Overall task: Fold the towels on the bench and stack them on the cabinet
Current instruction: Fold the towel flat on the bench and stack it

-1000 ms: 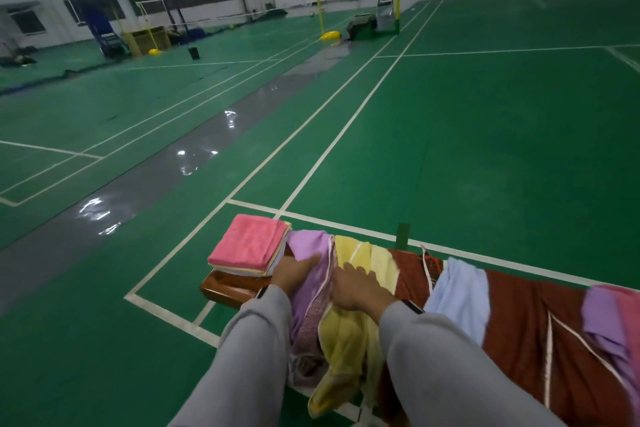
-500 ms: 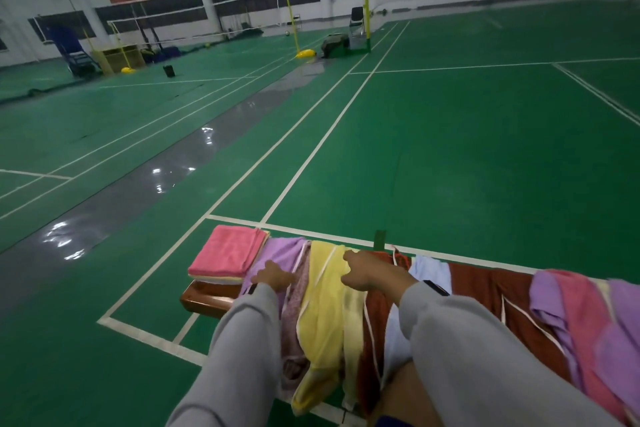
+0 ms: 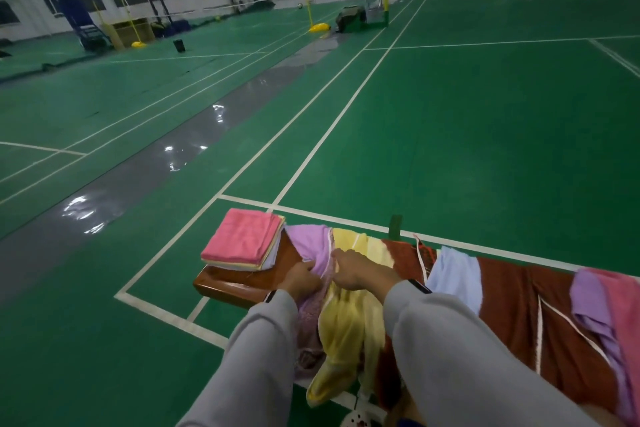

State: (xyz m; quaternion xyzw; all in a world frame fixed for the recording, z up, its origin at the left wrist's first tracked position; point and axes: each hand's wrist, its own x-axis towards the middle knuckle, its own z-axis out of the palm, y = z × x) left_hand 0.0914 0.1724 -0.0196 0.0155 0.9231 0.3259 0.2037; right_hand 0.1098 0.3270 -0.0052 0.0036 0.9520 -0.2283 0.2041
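— What has shifted?
— The right hand has crossed the yellow terry towel to meet the left hand. Both hands grip the lilac terry towel, fingers curled into it.
— Which step?
— Taking up the next towel, I judge; it needs lifting free and spreading flat.
— Its look?
— Limp, crumpled, draped over the glossy brown wooden surface beside the folded pink-topped stack.

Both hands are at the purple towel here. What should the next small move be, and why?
Probably lift the purple towel clear of the bench. The left hand and right hand appear to grip its near edges, and it hangs unfolded beside the yellow towel, so it needs freeing before folding.
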